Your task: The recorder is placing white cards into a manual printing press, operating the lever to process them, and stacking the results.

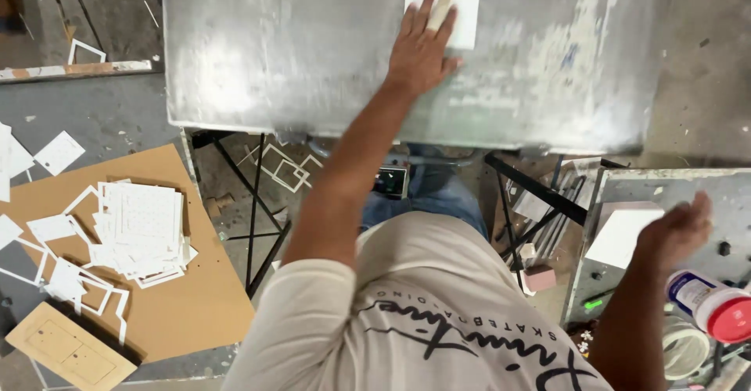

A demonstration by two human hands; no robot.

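My left hand (422, 46) lies flat with fingers spread on a white rectangular sheet (461, 3) at the far side of a worn metal table (274, 54). One finger is wrapped in pale tape with an orange tip. My right hand (677, 230) is blurred. It sits at the right corner of a stack of white sheets (622, 238) on a smaller metal stand (727, 191) at my right. Its fingers curl over the stack's edge, and whether they grip a sheet is unclear.
A brown cardboard sheet (180, 297) on the floor at left carries a pile of punched white sheets (141, 230) and white frame offcuts (74, 281). A jar with a red lid (716, 309) lies at the right, beside a roll of tape (684, 348). Black table legs (254, 203) stand beneath.
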